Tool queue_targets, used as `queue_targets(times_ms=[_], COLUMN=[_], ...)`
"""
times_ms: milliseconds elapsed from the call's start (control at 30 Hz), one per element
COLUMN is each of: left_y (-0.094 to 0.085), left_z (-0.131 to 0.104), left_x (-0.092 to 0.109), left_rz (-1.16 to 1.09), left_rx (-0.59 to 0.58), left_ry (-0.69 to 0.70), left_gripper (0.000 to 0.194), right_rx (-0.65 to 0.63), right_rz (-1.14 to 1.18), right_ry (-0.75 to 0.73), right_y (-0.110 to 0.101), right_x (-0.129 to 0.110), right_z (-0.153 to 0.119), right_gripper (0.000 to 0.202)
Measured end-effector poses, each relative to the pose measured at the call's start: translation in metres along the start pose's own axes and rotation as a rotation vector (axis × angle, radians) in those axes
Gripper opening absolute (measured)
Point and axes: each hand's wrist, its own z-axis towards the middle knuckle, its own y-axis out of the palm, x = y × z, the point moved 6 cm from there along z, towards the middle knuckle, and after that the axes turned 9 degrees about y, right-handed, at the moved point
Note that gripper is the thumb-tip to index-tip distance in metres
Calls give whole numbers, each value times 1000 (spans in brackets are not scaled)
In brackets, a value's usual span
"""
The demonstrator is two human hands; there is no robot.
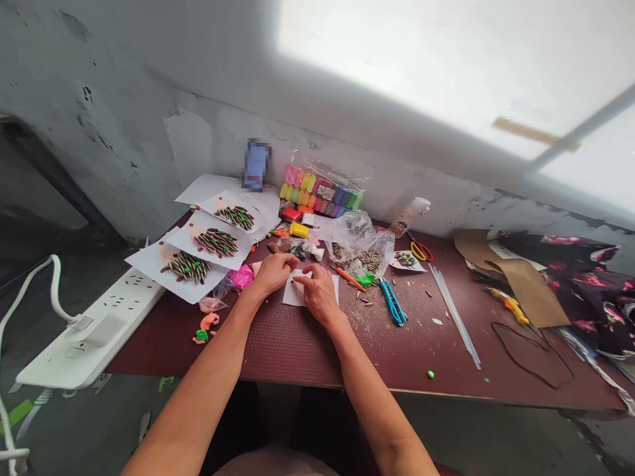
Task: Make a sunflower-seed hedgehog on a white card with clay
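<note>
**Both hands on a white card at the middle of the worktop**

A small white card (296,293) lies flat on the dark red worktop (307,350), just in front of the person. The left hand (272,272) rests on the card's upper left edge with its fingers curled down onto it. The right hand (318,292) covers the card's right half, its fingers (300,283) bent and pinched close together on the paper; whether they grip something tiny there I cannot tell. The two hands almost touch over the card.

To the left, three white sheets each carry a hedgehog (186,266) made of striped seeds, laid in a row that runs back towards the wall. A pink lump (241,276) sits just beside the left wrist, and orange and green scraps (204,327) lie near the front edge. A white power strip (94,330) juts past the left end of the worktop.

Behind the hands stands a bag of clay sticks (320,192) in many colours against the wall, and a clear bag of seeds (360,254) sits just right of the card. An orange pen (350,278) and blue scissors (393,303) lie near the right hand, with loose seeds scattered around them. Further right are red-and-yellow scissors (421,251), a white bottle (409,215) lying tilted, clear rods (454,311), brown card (526,281) and flowered cloth (585,277).
</note>
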Motion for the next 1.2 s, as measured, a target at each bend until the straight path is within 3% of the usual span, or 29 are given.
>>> queue_targets(times_ms=[333, 567, 800, 1200], left_y=[1, 2, 3, -16], left_z=[0, 0, 0, -5], left_x=[-3, -5, -5, -3], left_rz=[1, -15, -2, -109], left_rx=[3, 10, 7, 362], left_ry=[1, 10, 12, 4], left_gripper=[39, 39, 39, 37], right_rx=[-45, 131, 223, 307], right_rz=[36, 166, 217, 244], right_ry=[-9, 164, 215, 252], right_y=[5, -6, -14, -19], right_x=[0, 32, 47, 58], right_z=[-1, 6, 7, 6], right_gripper=[37, 45, 35, 25])
